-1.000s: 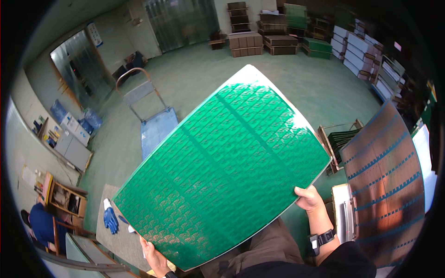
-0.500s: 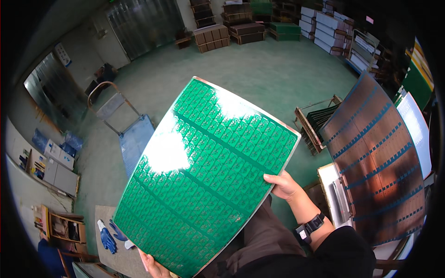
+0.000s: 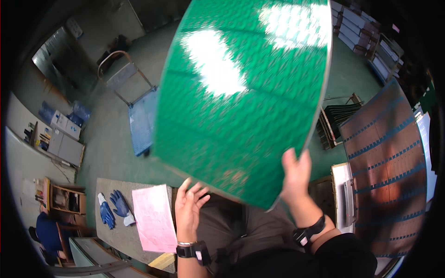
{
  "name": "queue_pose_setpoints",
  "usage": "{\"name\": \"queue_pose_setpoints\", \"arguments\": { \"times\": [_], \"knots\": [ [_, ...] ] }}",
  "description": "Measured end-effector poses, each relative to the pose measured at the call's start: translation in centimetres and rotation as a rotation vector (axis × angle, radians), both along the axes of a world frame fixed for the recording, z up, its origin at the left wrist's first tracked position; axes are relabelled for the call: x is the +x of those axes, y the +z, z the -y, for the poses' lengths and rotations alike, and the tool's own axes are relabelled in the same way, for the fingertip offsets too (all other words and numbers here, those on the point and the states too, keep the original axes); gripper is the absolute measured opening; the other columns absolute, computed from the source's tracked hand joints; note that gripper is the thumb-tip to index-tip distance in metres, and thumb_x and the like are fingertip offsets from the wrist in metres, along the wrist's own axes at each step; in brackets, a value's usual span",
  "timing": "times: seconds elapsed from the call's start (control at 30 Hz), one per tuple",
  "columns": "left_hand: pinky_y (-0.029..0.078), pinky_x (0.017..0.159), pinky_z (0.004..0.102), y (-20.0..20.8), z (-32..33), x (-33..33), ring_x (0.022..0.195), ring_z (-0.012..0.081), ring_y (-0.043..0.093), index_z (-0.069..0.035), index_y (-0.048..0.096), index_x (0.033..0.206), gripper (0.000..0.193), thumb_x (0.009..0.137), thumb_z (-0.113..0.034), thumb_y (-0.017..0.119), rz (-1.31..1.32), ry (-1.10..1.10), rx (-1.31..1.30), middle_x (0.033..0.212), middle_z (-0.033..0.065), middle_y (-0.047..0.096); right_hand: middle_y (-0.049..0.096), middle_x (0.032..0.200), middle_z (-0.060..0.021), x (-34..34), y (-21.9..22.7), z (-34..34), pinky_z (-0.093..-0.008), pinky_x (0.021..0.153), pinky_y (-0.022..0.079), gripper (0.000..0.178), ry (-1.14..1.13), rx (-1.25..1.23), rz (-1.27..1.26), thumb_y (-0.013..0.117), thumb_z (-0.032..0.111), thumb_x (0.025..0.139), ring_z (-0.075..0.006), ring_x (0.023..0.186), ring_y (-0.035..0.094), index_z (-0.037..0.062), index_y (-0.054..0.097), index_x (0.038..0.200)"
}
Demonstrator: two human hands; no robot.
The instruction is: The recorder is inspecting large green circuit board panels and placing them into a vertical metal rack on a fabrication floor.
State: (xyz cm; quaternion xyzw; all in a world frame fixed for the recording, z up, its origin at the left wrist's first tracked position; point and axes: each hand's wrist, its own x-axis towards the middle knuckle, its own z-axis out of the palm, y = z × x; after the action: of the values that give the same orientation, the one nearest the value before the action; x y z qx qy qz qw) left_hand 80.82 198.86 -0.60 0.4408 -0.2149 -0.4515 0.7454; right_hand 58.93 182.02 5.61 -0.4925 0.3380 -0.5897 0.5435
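A large green circuit board panel [image 3: 241,125], printed with rows of small repeated patterns, is held up before me, tilted and blurred by motion. Bright glare covers parts of its upper face. My right hand [image 3: 296,176] grips its right edge near the lower corner, thumb and fingers pinching the rim. Just at the lower left edge is my left hand [image 3: 189,204], its fingers spread and not wrapped round the panel; whether the fingertips touch the rim I cannot tell. A pink sheet [image 3: 155,217] lies on the grey table [image 3: 111,236] beside my left forearm.
Two blue-and-white work gloves [image 3: 121,204] lie on that table. A blue platform trolley [image 3: 143,120] stands beyond it. To my right are a large copper-coloured panel [image 3: 384,157] and a rack of boards [image 3: 340,118]. A seated person [image 3: 48,236] is at the lower left.
The panel has swung upward and turned more upright. My left hand has come off its lower corner and opened near its bottom edge. The pink sheet has come into view.
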Motion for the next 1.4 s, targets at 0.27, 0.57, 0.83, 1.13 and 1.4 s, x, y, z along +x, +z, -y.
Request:
{"name": "queue_pose_setpoints", "arguments": {
  "times": [0.27, 0.57, 0.83, 1.13, 1.4],
  "knots": [
    [0.025, 0.105, 0.0462, -9.6, -7.1, 9.3, 0.126, 0.0367, 0.034, -0.008, 0.049, 0.126, 0.038, 0.088, -0.009, 0.048, 1.423, 0.413, 1.229, 0.136, 0.0177, 0.04, 0.059, 0.103, -0.0036, -5.9, 2.0, 11.4, -0.0209, 0.079, 0.04, 0.029, -0.226, -0.284, -0.251, 0.051, 0.011, 0.094, -0.007, 0.09, 0.051, -0.0041, 0.052, 0.118],
    [0.021, 0.107, 0.0467, -11.1, -7.9, 9.9, 0.131, 0.033, 0.029, -0.012, 0.043, 0.133, 0.04, 0.094, -0.016, 0.038, 1.545, 0.462, 1.308, 0.142, 0.0118, 0.035, 0.057, 0.089, 0.0014, -2.2, -1.7, 16.8, -0.0201, 0.069, 0.038, 0.022, -0.165, -0.26, -0.257, 0.052, 0.008, 0.092, -0.0045, 0.077, 0.047, -0.0026, 0.055, 0.111],
    [0.023, 0.105, 0.0447, -11.0, -7.8, 10.0, 0.13, 0.0336, 0.032, -0.011, 0.046, 0.13, 0.039, 0.092, -0.013, 0.041, 1.564, 0.489, 1.284, 0.139, 0.0126, 0.039, 0.065, 0.094, -0.0141, 8.1, -8.0, 20.0, -0.0256, 0.075, 0.046, 0.029, -0.133, -0.176, -0.387, 0.05, 0.004, 0.091, -0.0122, 0.084, 0.058, -0.0074, 0.051, 0.117],
    [0.023, 0.105, 0.0443, -10.6, -7.4, 9.8, 0.129, 0.0346, 0.032, -0.01, 0.046, 0.13, 0.04, 0.091, -0.012, 0.041, 1.557, 0.473, 1.31, 0.139, 0.0142, 0.039, 0.062, 0.094, -0.0243, 16.8, -16.9, 22.6, -0.0395, 0.078, 0.048, 0.032, -0.169, -0.165, -0.711, 0.048, 0.003, 0.087, -0.0384, 0.089, 0.061, 0.0027, 0.054, 0.118],
    [0.02, 0.107, 0.0452, -10.1, -7.0, 9.7, 0.13, 0.0341, 0.03, -0.01, 0.046, 0.13, 0.04, 0.09, -0.011, 0.041, 1.523, 0.467, 1.332, 0.14, 0.0138, 0.038, 0.063, 0.096, -0.0216, 18.7, -17.8, 28.1, -0.0417, 0.081, 0.048, 0.03, -0.042, -0.083, -0.887, 0.051, 0.004, 0.084, -0.0374, 0.093, 0.06, 0.0043, 0.058, 0.113]
  ]
}}
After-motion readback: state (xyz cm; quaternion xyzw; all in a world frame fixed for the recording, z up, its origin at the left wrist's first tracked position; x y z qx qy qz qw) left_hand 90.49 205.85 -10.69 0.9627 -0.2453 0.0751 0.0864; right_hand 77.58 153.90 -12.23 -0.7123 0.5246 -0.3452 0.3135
